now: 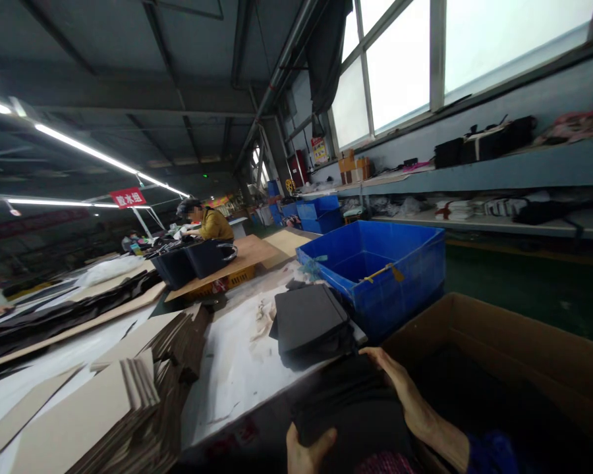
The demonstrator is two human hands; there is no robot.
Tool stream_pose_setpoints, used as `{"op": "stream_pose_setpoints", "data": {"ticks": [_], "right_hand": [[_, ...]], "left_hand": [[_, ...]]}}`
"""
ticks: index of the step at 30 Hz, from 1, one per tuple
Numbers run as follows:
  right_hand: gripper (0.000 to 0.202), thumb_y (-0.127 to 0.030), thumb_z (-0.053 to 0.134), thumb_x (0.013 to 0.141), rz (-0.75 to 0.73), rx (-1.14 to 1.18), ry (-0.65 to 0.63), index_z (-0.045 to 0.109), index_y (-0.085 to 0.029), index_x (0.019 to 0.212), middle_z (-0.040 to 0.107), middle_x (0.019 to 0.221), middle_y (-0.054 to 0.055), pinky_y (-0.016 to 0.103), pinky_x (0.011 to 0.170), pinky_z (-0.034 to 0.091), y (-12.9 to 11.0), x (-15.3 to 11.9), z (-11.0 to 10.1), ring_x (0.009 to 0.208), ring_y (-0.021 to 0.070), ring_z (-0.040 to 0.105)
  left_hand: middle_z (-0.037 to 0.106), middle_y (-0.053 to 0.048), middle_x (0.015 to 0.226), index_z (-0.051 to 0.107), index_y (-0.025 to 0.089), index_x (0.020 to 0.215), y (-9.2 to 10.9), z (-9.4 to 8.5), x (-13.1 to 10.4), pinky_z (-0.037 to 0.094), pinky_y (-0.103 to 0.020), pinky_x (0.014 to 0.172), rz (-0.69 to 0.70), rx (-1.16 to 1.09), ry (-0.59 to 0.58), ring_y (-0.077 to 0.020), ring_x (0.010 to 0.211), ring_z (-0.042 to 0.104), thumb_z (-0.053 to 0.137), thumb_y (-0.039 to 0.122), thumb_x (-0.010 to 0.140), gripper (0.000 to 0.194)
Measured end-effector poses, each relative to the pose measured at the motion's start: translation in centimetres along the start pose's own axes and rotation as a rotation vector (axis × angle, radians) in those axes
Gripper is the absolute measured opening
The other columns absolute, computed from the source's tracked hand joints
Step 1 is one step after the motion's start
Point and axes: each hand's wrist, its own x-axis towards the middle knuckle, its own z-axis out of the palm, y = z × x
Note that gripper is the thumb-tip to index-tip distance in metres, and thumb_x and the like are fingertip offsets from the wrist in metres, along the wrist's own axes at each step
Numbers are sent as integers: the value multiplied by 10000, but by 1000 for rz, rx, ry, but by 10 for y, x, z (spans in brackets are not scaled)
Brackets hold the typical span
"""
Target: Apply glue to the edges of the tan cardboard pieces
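Note:
A stack of dark, flat panels (350,405) lies between my hands, low in front of me at the table's edge; their material is too dark to make out. My left hand (310,451) grips the near left edge, thumb on top. Along the far right side, my right hand (398,378) is closed over the stack's edge, its fingertips partly hidden. Just beyond, another pile of black rectangular panels (310,317) with rounded corners rests on the white tabletop (230,368).
Beige board pieces (86,408) are piled at left. A blue bin (400,283) stands beyond the black pile, and an open cardboard box (514,336) is at right. A co-worker (215,224) in a yellow top sits farther back, near dark containers (192,263).

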Motion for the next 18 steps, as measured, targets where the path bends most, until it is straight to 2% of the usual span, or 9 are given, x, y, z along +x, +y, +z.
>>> {"op": "stream_pose_setpoints", "data": {"ticks": [3, 5, 8, 10, 12, 13, 16, 18], "right_hand": [[433, -599, 650, 718, 45, -44, -10, 719, -220, 915, 712, 1003, 36, 434, 1063, 334, 4, 4, 1, 1091, 308, 580], [444, -604, 676, 666, 95, -23, -34, 726, -203, 850, 726, 952, 52, 461, 1055, 342, 10, 6, 0, 1073, 333, 592], [519, -676, 602, 718, 162, 49, -99, 723, -202, 891, 734, 952, 69, 472, 1020, 395, 13, 5, 0, 1097, 330, 605], [546, -697, 541, 776, 238, 191, -210, 713, -218, 973, 732, 1008, 76, 465, 997, 428, 11, 2, 0, 1112, 310, 614], [563, -701, 552, 776, 294, 310, -293, 705, -219, 1022, 724, 1064, 89, 450, 1008, 430, 12, 1, 0, 1124, 297, 616], [583, -709, 590, 742, 310, 315, -287, 710, -208, 1015, 721, 1076, 102, 440, 1024, 421, 14, 1, -1, 1125, 297, 616], [656, -732, 678, 623, 289, 165, -141, 723, -165, 950, 719, 1065, 146, 420, 1031, 431, 26, 10, -8, 1076, 310, 640], [642, -716, 673, 627, 249, 76, -82, 713, -158, 943, 718, 1059, 155, 416, 998, 468, 38, 22, -19, 1026, 308, 661]], "left_hand": [[742, -135, 887, 656, 101, 1035, -5, 2, -5, 530, -436, 890, -59, -34, -10, -332, 904, 686, 899, 459, 362, 800], [738, -151, 896, 665, 92, 1026, -5, 6, -10, 516, -440, 916, -48, -40, -35, -350, 946, 675, 897, 470, 339, 818], [728, -158, 933, 676, 88, 1016, -5, 6, -11, 476, -447, 981, -25, -14, 17, -361, 1026, 645, 887, 455, 376, 767], [723, -154, 955, 681, 90, 1005, -8, -1, -8, 458, -451, 1003, -21, -2, 95, -365, 1058, 629, 885, 425, 393, 727], [727, -150, 921, 690, 91, 974, -15, -15, -1, 467, -480, 983, -3, -55, 127, -379, 1028, 639, 891, 412, 376, 708], [732, -142, 890, 699, 98, 941, -19, -24, 3, 477, -492, 965, 4, -113, 137, -381, 992, 653, 898, 410, 358, 690], [745, -101, 781, 723, 151, 781, -21, -61, 14, 505, -497, 931, -44, -379, 201, -350, 860, 694, 919, 418, 316, 571], [749, -82, 748, 722, 188, 693, -6, -86, 18, 521, -480, 926, -94, -530, 229, -323, 824, 705, 908, 487, 322, 511]]}}
